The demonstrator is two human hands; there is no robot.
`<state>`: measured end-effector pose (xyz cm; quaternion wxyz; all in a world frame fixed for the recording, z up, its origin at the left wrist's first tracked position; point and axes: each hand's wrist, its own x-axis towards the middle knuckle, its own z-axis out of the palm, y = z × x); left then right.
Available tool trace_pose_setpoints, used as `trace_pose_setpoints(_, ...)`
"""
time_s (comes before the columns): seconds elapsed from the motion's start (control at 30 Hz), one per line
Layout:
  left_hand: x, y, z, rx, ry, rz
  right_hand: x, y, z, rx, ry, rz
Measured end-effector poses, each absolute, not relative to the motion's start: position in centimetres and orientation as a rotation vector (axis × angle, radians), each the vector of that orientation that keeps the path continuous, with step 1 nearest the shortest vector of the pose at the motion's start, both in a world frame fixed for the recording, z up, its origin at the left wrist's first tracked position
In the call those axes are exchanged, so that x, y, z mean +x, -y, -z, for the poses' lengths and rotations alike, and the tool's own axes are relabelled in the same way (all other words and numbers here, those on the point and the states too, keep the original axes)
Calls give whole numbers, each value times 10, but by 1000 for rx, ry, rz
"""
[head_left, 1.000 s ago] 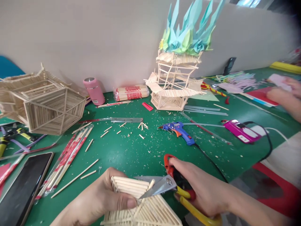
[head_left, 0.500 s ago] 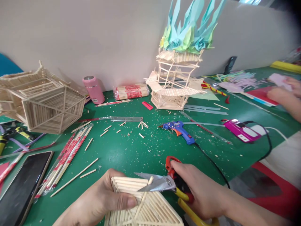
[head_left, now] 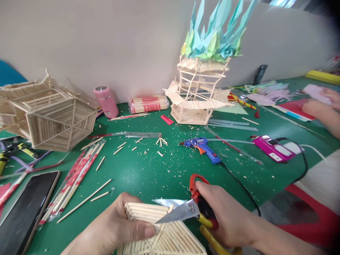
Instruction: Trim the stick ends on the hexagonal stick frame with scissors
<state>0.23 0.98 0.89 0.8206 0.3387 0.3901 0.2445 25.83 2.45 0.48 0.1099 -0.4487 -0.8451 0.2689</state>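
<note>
My left hand (head_left: 127,221) grips a panel of glued wooden sticks (head_left: 172,237) at the bottom of the view, thumb on top and fingers hidden beneath. My right hand (head_left: 221,212) is closed round the red, black and yellow handles of a pair of scissors (head_left: 182,211). The scissors' blades are parted, one lying over the panel's upper face and the other beyond its far edge. A stick end at the panel's far corner stands between the blades. The panel's lower part is cut off by the frame.
A blue glue gun (head_left: 202,147) lies beyond my right hand, its cable trailing right to a purple power strip (head_left: 275,147). Stick structures (head_left: 63,120) stand at the back. A phone (head_left: 29,209) and packed chopsticks (head_left: 75,177) lie left. Another person's hands (head_left: 322,101) hold paper at far right.
The scissors' blades have tilted and spread a little wider at the panel's corner. The panel and my left hand have dipped slightly.
</note>
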Motion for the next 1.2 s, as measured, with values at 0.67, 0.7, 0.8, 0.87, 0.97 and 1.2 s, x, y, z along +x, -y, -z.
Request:
trace_pose_setpoints(0.67,8,4,-22,1245,-1198,-601,272,-18,-28,-1361,2523,-913)
trace_pose_setpoints(0.7,9,4,-23,1350,-1212,-637,271,-17,-30,-1380,2515,-922)
trace_pose_setpoints(0.8,12,7,-24,1642,-1227,-744,267,-13,-34,-1432,2455,-979)
trace_pose_setpoints(0.87,12,8,-23,1784,-1226,-780,265,-10,-35,-1481,2397,-1007)
trace_pose_setpoints(0.97,12,10,-22,1917,-1208,-789,262,-7,-36,-1517,2326,-1089)
trace_pose_setpoints(1.2,12,14,-21,2010,-1254,-760,258,-5,-40,-1492,2261,-1214)
